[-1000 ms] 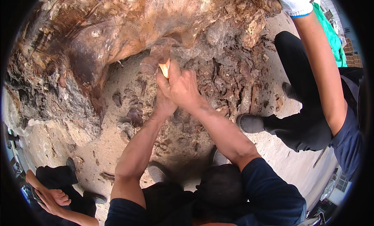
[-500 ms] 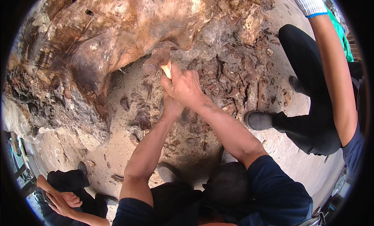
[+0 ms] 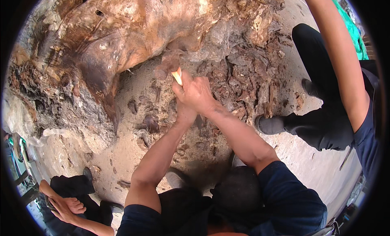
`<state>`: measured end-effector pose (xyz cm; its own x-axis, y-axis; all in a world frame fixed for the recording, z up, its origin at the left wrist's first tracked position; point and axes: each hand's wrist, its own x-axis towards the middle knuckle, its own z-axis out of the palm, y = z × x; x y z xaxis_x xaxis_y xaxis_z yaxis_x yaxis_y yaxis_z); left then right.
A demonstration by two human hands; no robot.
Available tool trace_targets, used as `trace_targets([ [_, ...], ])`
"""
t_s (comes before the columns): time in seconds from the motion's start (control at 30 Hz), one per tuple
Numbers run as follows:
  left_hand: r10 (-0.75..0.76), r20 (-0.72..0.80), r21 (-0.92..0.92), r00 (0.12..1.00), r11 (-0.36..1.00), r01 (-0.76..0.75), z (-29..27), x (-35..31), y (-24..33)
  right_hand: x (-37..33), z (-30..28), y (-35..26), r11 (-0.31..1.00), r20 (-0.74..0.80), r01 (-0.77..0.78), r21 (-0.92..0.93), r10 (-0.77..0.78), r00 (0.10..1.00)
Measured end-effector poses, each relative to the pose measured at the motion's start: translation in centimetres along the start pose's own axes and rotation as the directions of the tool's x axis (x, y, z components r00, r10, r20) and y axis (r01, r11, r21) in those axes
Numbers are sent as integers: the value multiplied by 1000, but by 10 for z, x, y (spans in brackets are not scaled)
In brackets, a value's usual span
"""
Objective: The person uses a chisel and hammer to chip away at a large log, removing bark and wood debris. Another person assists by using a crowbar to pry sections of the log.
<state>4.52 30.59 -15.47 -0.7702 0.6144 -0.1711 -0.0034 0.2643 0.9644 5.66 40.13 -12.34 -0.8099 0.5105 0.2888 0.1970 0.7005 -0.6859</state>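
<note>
My right hand (image 3: 197,91) is closed round the pale handle of a wooden-handled tool (image 3: 177,76). The tool's brown, rounded head is smeared by motion, so I cannot tell its exact kind. It is close to the lower edge of a large, rough, brown hide-like mass (image 3: 134,28). Just below and behind the right hand, my left hand (image 3: 186,113) wraps the same handle, its fingers mostly hidden. Both forearms reach forward from the lower edge. Beyond my hands lie torn brown scraps (image 3: 243,79) in a thick heap.
At right a person's bent forearm (image 3: 343,53) reaches up past their dark trouser leg and grey shoe (image 3: 271,124). Another person's crossed hands (image 3: 67,207) are at lower left. Loose bits dot the concrete floor (image 3: 325,171). Green sheeting (image 3: 353,30) hangs at upper right.
My hands and the tool have shifted slightly down and to the right, still gripping. The gloved hand of the person at right has gone out of view at the top.
</note>
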Motion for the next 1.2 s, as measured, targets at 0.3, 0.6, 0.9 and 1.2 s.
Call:
trace_targets([
  [0.3,47,37,-50,998,998,-45,-5,7,9,2,3,-2,997,-80,77,7,-76,994],
  [0.6,91,-106,-155,990,982,-107,-6,0,28,4,-5,-19,995,-35,99,-9,-99,994],
  [0.9,128,-79,-37,989,991,-131,-1,4,9,1,-1,-3,998,-29,49,42,-47,998],
  [1.2,121,-58,14,991,993,-121,1,11,7,4,8,4,997,-60,71,-4,-71,996],
])
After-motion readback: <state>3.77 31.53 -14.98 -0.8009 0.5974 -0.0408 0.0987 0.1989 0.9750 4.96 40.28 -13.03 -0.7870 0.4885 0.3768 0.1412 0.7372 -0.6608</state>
